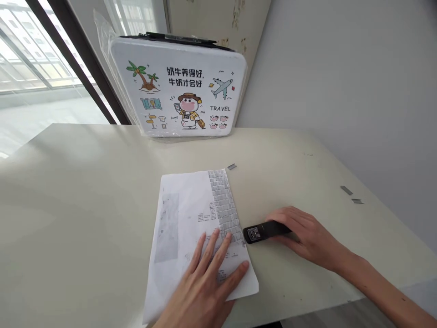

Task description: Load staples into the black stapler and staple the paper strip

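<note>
- The white printed paper sheet [191, 237], stapled densely along its right edge, was pressed flat by the left hand [205, 282], fingers spread.
- A black stapler [264, 231], touching that edge, was gripped by the right hand [303, 234].

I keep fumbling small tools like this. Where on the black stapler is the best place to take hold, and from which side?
Grip the black stapler by its rear half, coming from the right. It lies flat with its mouth pointing left against the paper edge, so only the back is free; the right hand already covers it there. The left hand presses flat on the sheet.
</note>
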The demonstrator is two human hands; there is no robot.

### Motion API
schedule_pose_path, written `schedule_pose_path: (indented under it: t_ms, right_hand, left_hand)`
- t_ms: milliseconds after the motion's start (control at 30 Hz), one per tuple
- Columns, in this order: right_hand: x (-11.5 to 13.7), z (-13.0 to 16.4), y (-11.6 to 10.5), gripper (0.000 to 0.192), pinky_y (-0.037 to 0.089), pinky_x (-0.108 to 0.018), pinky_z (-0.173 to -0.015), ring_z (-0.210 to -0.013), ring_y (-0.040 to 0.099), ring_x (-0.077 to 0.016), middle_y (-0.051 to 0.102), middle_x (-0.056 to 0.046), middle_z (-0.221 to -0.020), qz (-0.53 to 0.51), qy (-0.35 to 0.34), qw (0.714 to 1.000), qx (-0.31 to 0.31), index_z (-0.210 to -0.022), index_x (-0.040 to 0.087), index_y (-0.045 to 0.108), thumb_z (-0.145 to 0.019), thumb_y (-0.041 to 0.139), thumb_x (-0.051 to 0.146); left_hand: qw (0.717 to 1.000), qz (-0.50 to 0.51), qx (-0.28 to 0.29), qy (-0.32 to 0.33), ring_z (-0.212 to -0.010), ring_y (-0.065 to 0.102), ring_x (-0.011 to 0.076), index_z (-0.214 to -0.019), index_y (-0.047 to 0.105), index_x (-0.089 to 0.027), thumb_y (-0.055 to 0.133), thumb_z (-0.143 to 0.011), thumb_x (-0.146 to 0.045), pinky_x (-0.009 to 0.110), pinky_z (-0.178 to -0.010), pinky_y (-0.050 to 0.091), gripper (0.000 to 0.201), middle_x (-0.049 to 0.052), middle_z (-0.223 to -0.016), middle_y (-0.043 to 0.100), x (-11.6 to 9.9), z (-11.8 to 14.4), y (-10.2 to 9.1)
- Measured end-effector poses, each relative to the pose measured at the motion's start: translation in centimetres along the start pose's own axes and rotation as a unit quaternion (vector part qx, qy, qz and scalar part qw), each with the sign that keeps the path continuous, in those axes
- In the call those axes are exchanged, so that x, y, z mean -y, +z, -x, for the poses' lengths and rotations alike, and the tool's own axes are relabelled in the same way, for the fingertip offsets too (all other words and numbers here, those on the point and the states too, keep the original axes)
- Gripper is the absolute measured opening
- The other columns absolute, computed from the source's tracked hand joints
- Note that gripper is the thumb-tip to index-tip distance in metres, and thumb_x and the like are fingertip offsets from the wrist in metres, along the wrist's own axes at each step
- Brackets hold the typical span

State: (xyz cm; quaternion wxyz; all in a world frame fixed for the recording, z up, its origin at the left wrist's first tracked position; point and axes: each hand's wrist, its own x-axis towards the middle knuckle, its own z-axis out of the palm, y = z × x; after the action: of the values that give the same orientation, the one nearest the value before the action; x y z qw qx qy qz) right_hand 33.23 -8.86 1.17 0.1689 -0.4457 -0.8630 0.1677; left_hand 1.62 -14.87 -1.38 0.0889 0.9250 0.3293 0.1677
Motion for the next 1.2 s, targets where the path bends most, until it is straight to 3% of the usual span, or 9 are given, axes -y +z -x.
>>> schedule_pose_path:
  t_ms: [133, 300, 400, 500, 700, 967, 1200]
  right_hand:
    - [-1.9, -0.6, 0.0, 0.025, 0.056, -0.043, -0.082, -0.097, 0.07, -0.0281, 0.076, -0.005, -0.109, -0.009, 0.057, 0.997, -0.057, -0.118, 0.031, 0.064, -0.103, 0.058, 0.049]
    - [-4.6, -3.2, -0.4, 0.038, 0.056, -0.04, -0.082, -0.094, 0.07, -0.0264, 0.075, -0.005, -0.111, -0.045, 0.146, 0.981, -0.122, -0.119, 0.03, 0.065, -0.099, 0.056, 0.062]
    - [-5.9, -4.6, -0.5, 0.046, 0.056, -0.038, -0.077, -0.089, 0.069, -0.0256, 0.076, -0.004, -0.107, -0.077, 0.186, 0.967, -0.153, -0.118, 0.029, 0.067, -0.095, 0.058, 0.068]
    - [-6.4, -5.2, -0.5, 0.045, 0.055, -0.037, -0.076, -0.088, 0.068, -0.0252, 0.076, -0.004, -0.104, -0.089, 0.186, 0.964, -0.165, -0.117, 0.028, 0.068, -0.095, 0.059, 0.067]
    - [-6.5, -4.5, -0.4, 0.039, 0.056, -0.039, -0.083, -0.096, 0.069, -0.026, 0.075, -0.006, -0.112, -0.096, 0.17, 0.969, -0.152, -0.122, 0.028, 0.064, -0.098, 0.059, 0.059]
    - [-6.9, -4.6, 0.3, 0.037, 0.058, -0.04, -0.083, -0.097, 0.07, -0.0264, 0.075, -0.005, -0.113, -0.125, 0.181, 0.961, -0.17, -0.122, 0.029, 0.065, -0.098, 0.061, 0.057]
    - [-7.0, -4.8, 0.6, 0.035, 0.057, -0.04, -0.086, -0.1, 0.07, -0.0269, 0.076, -0.004, -0.115, -0.119, 0.18, 0.959, -0.184, -0.121, 0.03, 0.066, -0.097, 0.063, 0.054]
  left_hand:
    - [1.0, -0.015, -0.004, 0.005, -0.158, 0.021, 0.0413, -0.159, 0.045, -0.03, 0.071, -0.094, -0.054, 0.062, -0.119, 0.041, 0.074, 0.008, -0.173, 0.023, 1.0, 0.9, -1.4]
    - [0.993, -0.068, -0.052, -0.086, -0.157, 0.027, 0.0343, -0.166, 0.03, -0.032, 0.043, -0.11, -0.041, 0.061, -0.121, 0.036, 0.058, 0.003, -0.172, 0.027, 5.7, 2.8, -3.6]
    - [0.985, -0.082, -0.063, -0.138, -0.156, 0.03, 0.0341, -0.166, 0.027, -0.035, 0.045, -0.108, -0.043, 0.059, -0.122, 0.035, 0.062, 0.0, -0.172, 0.029, 8.9, 3.8, -4.8]
    - [0.982, -0.104, -0.055, -0.148, -0.155, 0.031, 0.0361, -0.166, 0.028, -0.036, 0.052, -0.104, -0.049, 0.059, -0.121, 0.037, 0.067, 0.001, -0.171, 0.031, 10.8, 4.5, -5.2]
    - [0.98, -0.161, -0.025, -0.111, -0.157, 0.026, 0.0356, -0.166, 0.028, -0.034, 0.056, -0.101, -0.047, 0.06, -0.125, 0.031, 0.073, 0.001, -0.172, 0.028, 11.2, 4.8, -4.9]
    - [0.98, -0.177, -0.034, -0.089, -0.156, 0.03, 0.0365, -0.164, 0.035, -0.031, 0.06, -0.096, -0.049, 0.057, -0.126, 0.029, 0.074, 0.002, -0.169, 0.035, 11.9, 5.0, -5.0]
    - [0.985, -0.162, -0.034, -0.049, -0.155, 0.032, 0.0342, -0.166, 0.032, -0.021, 0.066, -0.092, -0.047, 0.05, -0.128, 0.029, 0.085, 0.008, -0.166, 0.04, 10.4, 4.6, -4.7]
